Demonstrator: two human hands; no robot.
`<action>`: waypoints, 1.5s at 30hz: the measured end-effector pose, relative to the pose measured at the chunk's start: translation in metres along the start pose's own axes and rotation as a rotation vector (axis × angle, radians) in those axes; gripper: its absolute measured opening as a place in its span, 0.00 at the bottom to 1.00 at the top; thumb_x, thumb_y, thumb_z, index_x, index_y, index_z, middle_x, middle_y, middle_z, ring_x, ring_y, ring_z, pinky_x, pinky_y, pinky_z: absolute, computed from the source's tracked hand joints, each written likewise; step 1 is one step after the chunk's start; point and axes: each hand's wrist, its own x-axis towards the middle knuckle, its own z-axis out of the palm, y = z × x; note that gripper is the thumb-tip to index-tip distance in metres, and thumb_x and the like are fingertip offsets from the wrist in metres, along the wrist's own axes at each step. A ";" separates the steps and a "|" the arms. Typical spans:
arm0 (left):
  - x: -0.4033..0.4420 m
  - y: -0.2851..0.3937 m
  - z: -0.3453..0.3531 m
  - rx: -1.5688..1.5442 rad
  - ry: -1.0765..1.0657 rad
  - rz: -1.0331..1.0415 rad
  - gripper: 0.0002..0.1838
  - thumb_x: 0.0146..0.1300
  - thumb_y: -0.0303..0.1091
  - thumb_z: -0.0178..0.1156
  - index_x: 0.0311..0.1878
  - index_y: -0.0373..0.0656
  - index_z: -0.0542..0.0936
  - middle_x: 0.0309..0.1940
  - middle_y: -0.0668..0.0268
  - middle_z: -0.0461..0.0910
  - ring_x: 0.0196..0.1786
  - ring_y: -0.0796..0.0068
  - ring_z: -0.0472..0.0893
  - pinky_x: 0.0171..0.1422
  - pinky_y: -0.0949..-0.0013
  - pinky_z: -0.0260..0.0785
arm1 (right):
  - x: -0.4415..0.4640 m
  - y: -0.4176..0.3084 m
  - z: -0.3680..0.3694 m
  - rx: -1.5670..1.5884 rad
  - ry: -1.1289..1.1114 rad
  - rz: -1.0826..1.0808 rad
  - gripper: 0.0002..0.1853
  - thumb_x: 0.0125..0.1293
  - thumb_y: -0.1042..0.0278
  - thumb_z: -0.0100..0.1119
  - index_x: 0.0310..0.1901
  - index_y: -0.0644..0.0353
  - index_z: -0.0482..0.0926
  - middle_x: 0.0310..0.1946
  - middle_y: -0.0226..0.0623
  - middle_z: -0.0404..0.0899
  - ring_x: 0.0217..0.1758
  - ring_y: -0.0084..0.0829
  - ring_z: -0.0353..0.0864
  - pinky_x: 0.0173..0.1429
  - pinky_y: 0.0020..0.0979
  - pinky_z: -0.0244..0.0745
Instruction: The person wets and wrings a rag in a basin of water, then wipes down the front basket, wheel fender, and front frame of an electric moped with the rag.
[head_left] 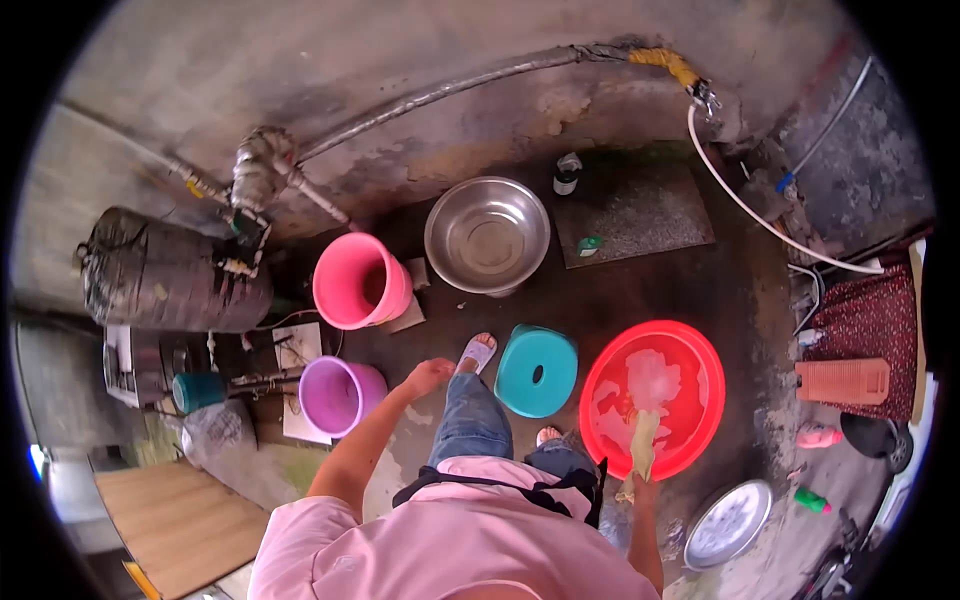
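Note:
My left hand (pixel 430 376) hangs in the air near my bent knee, holding nothing visible, its fingers loosely apart. On the right, my right hand (pixel 643 490) grips the near end of a limp, pale yellow-green cloth (pixel 644 442). The cloth hangs over the near rim of a red basin (pixel 712 400), its far end over the water. Pale suds (pixel 652 378) float in the basin. Between my legs and the basin stands a teal plastic stool (pixel 520 372) with a slot in its seat.
A steel basin (pixel 435 240), a pink bucket (pixel 340 270) and a purple bucket (pixel 372 385) stand ahead and left. A white hose (pixel 740 212) runs from the wall tap (pixel 706 98). A metal tray (pixel 712 550) lies at right, near a green bottle (pixel 812 500).

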 end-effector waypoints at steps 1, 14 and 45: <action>0.039 0.010 -0.011 -0.069 -0.028 -0.054 0.16 0.56 0.37 0.59 0.48 0.42 0.78 0.37 0.64 0.81 0.43 0.73 0.78 0.48 0.67 0.70 | -0.017 0.008 0.000 -0.029 0.069 0.036 0.17 0.57 0.69 0.57 0.48 0.64 0.76 0.32 0.32 0.77 0.33 0.24 0.76 0.36 0.30 0.72; 0.318 -0.065 -0.068 -1.136 0.311 -0.574 0.13 0.53 0.38 0.63 0.38 0.44 0.76 0.30 0.66 0.78 0.31 0.69 0.78 0.32 0.68 0.72 | -0.414 0.095 0.145 0.156 0.580 0.744 0.13 0.54 0.72 0.58 0.41 0.69 0.77 0.26 0.35 0.77 0.27 0.27 0.76 0.31 0.31 0.71; 0.054 0.087 0.106 0.098 -0.463 0.077 0.19 0.48 0.31 0.55 0.47 0.40 0.72 0.45 0.61 0.75 0.47 0.63 0.76 0.44 0.66 0.76 | -0.504 0.473 0.367 1.002 1.113 0.839 0.16 0.54 0.59 0.61 0.40 0.60 0.82 0.25 0.27 0.77 0.29 0.19 0.74 0.35 0.27 0.69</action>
